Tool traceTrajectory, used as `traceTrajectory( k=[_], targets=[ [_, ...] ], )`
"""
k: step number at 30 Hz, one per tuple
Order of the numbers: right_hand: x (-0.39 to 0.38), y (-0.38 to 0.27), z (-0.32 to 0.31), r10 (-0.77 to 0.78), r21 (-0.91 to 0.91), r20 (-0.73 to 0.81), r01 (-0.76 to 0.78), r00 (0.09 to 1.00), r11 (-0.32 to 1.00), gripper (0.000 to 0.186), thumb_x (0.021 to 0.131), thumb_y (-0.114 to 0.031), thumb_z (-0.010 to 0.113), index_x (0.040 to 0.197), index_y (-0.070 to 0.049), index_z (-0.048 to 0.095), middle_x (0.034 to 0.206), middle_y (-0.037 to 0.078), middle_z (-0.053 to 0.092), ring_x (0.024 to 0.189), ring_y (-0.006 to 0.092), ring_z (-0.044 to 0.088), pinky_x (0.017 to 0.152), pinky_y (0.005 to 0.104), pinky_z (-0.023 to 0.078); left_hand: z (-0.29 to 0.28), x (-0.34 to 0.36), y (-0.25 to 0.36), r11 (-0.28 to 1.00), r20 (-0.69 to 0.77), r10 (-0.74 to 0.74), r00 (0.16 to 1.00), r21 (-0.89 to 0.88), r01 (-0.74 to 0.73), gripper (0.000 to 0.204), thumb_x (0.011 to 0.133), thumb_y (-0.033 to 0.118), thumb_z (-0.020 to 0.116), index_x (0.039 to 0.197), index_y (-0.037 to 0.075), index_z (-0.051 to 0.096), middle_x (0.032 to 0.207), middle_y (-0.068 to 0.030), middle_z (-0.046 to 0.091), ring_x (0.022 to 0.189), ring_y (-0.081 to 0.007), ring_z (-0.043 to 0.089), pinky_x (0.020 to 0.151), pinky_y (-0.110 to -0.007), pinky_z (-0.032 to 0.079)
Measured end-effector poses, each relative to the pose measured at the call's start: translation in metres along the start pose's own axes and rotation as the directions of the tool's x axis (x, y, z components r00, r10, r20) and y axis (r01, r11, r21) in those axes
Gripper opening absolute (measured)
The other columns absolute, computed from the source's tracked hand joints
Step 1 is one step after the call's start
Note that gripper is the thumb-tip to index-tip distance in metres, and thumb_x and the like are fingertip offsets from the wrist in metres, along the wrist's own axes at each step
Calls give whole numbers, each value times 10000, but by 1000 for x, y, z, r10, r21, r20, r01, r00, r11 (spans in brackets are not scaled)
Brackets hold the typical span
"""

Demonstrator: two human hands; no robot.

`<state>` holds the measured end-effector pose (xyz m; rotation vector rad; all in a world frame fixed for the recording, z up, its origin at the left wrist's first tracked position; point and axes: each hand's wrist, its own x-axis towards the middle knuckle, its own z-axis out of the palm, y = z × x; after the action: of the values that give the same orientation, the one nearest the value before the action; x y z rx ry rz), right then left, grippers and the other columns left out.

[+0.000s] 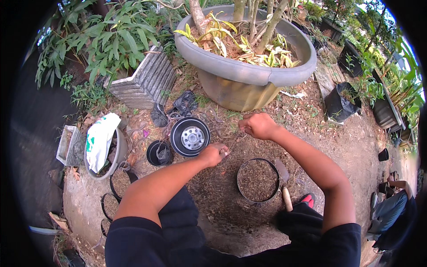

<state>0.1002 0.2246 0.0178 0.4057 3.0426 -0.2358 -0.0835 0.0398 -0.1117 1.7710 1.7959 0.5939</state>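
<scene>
My left hand (214, 154) is closed, its fingertips pinched together just right of a round black pot (177, 143) with a pale, holed disc at its centre. Farther right and a little higher, my right hand (259, 126) is closed too, held over the ground in front of the large planter. Whatever the fingers of either hand hold is too small to make out. Below the hands lies a black hoop (239, 187) around dry brown soil (258, 180). Against its right side rests a trowel (283, 171) with a rusty blade and a wooden handle.
A big grey planter (249, 73) stands ahead. At left are a small black pot (154, 153), a tub (121, 149) under a white bag (101, 140), more black hoops (118, 183) and a ridged planter (147, 82). Another person (391, 213) crouches far right near a black plant bag (340, 104).
</scene>
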Motion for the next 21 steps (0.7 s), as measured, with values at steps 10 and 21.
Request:
traceTrajectory(
  k=[10,21],
  targets=[
    [-93,-12,-66,340,-28,-167,-350,925,936,272,862,-274,692,1108,-171,640,979,88,716,916,305,716,780,457,573,-16,18,71,936,65,57,996,-351,-31,250,987,249,669,1146,56,659,912,-52,696,725,-108,633,682,-305,516],
    [-180,-55,-56,472,823,264,-452,841,345,641,918,-453,751,1409,-109,525,976,78,695,750,144,677,593,323,594,-25,30,192,861,38,166,985,-492,-126,187,1008,230,665,1070,56,689,903,32,688,768,-38,575,731,-232,474]
  ],
)
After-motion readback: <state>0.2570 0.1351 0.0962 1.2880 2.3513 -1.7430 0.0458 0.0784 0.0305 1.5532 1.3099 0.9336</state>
